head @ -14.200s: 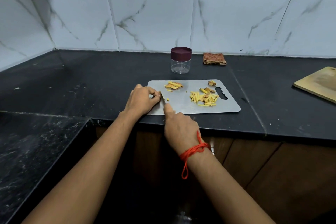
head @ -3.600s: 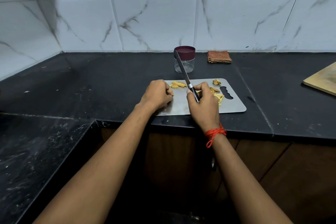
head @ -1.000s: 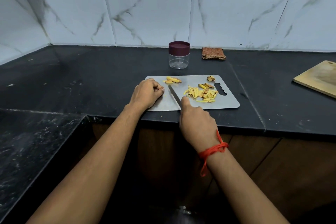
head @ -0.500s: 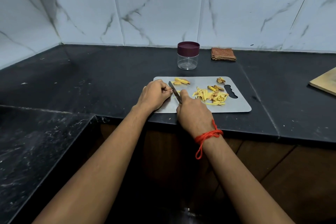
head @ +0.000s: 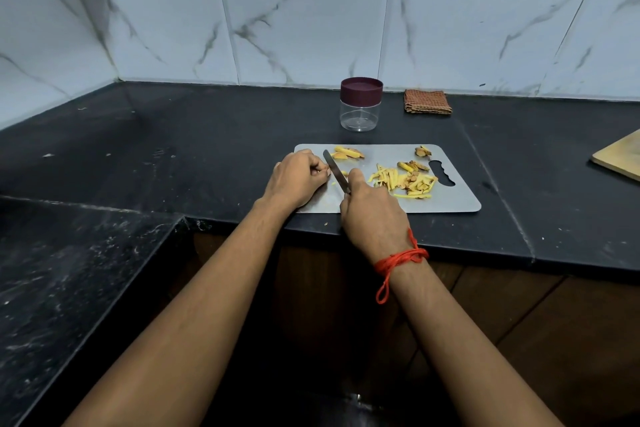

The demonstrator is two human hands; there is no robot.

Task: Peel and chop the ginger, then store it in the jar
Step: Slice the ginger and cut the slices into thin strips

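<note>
jar (head: 360, 115) lidded, behind cutting board (head: 450, 198) | cloth (head: 427, 101) beside jar | wooden board (head: 620, 160) right

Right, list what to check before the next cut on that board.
1. Right hand grips the knife, blade angled away over the board: ok.
2. Left hand has its fingers curled, knuckles close beside the blade: ok.
3. Ginger piece under the left fingers, its size and seating: hidden, cannot tell.
4. Cutting board lies flat on the counter: ok.
5. Chopped strips sit right of the blade, out of its way: ok.
6. Jar ready for filling: lid is on, not ok.
</note>
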